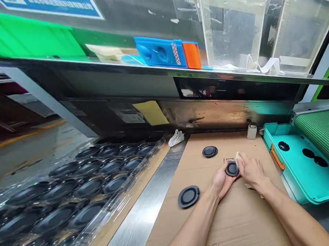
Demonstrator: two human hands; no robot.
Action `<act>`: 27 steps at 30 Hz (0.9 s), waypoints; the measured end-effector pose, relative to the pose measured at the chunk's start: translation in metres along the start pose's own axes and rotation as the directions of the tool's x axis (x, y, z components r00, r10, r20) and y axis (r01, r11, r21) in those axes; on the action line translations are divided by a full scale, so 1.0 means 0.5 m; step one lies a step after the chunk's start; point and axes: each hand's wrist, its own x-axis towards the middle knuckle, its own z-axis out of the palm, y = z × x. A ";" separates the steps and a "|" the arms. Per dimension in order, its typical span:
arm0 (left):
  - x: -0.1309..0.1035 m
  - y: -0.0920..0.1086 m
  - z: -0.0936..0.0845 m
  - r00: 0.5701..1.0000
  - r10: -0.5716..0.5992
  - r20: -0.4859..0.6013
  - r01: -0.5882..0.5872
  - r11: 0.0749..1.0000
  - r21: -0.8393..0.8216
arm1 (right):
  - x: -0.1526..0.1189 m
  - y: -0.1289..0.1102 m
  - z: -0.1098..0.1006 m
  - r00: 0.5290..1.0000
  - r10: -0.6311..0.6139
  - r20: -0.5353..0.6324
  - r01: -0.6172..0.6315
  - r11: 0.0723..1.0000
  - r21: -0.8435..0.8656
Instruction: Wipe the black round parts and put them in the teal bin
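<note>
And here is the round black part (pixel 232 168), sitting in the left hand (pixel 222 181), fingers and thumb closed around its lower and left edges, its flat face turned up. Over on its upper right comes the right hand (pixel 248 168), the grip pinched on a white cloth (pixel 238 157) right at the part's rim. Both hands are low over the cardboard sheet (pixel 230 223) that covers the bench, right of its middle.

Just beyond, up and to the left, a second black disc (pixel 210 151) lies on the cardboard; nearer the person, left of the left forearm, lies a larger black disc (pixel 189 197). At the far edge of the sheet stands a small bottle (pixel 252 131) with a dark cap. Off to the right, the teal bin (pixel 303 172) holds a few small black pieces (pixel 308 153), and beside it runs a green conveyor belt (pixel 323 125).

Swing left, past the bare metal strip (pixel 149 196), and there are rows of black discs in a clear plastic tray (pixel 114 212), with a crumpled white wad (pixel 176 138) by its far corner. Above it all, a blue and orange box (pixel 168 53) lies on the shelf (pixel 156 70), near a green bin (pixel 33 37).
</note>
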 end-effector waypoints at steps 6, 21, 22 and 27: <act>0.000 0.001 -0.001 1.000 0.002 0.010 -0.002 0.999 0.048 | 0.019 0.033 -0.014 0.994 0.111 -0.012 -0.111 0.994 -0.018; -0.009 0.058 -0.003 0.986 -0.156 0.060 0.166 0.954 -0.251 | -0.008 0.102 -0.081 0.886 -0.130 0.445 0.062 0.984 0.164; -0.008 0.060 -0.005 0.984 -0.169 0.056 0.178 0.947 -0.267 | -0.010 0.105 -0.081 0.827 -0.145 0.543 0.049 0.981 0.186; -0.007 0.064 -0.006 0.979 -0.205 0.005 0.198 0.937 -0.288 | -0.010 0.111 -0.058 0.802 -0.041 0.595 -0.064 0.986 0.153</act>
